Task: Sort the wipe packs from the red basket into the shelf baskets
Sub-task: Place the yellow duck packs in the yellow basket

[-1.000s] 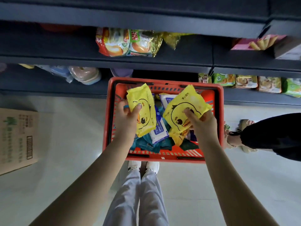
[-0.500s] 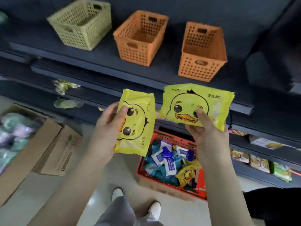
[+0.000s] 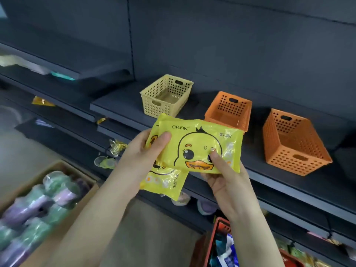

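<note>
Two yellow duck wipe packs overlap in front of the shelf. The top pack (image 3: 200, 143) lies level, with my right hand (image 3: 225, 180) pinching its lower edge, thumb on the duck's face. The lower pack (image 3: 163, 182) hangs beneath it, gripped by my left hand (image 3: 142, 158), whose thumb also presses the top pack's left end. On the shelf beyond stand an empty yellow basket (image 3: 167, 95) and two empty orange baskets (image 3: 229, 110) (image 3: 294, 143). The red basket (image 3: 217, 239) shows at the bottom with blue and teal packs inside.
A cardboard box (image 3: 63, 168) of wrapped purple and green items sits on the floor at lower left. Dark shelf boards (image 3: 119, 106) step down to the left with small packets on them. More goods line the lower shelves at right.
The two packs, held apart before, have come together and now overlap. My view has swung up and right, so the shelf baskets sit just behind the packs and the red basket is near the bottom edge.
</note>
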The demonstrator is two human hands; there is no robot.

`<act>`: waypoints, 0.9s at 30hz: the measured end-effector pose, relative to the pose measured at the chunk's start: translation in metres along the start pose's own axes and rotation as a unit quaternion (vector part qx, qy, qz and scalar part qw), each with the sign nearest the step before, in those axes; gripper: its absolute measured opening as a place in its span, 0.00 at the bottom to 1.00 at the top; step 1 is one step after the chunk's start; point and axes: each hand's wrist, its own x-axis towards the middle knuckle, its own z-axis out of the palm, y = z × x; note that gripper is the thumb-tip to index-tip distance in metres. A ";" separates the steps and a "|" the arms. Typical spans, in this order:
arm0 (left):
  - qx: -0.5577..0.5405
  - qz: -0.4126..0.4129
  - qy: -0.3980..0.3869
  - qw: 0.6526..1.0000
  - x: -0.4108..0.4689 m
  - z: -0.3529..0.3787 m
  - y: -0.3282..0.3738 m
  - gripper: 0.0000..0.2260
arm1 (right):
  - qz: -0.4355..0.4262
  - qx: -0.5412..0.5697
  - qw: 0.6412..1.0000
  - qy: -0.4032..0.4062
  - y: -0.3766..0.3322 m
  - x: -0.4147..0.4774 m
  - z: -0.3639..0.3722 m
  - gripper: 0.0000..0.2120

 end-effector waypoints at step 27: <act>0.035 0.000 0.090 0.995 0.332 -0.053 0.044 0.06 | 0.055 -0.114 0.990 -0.059 -0.005 0.354 0.075 0.18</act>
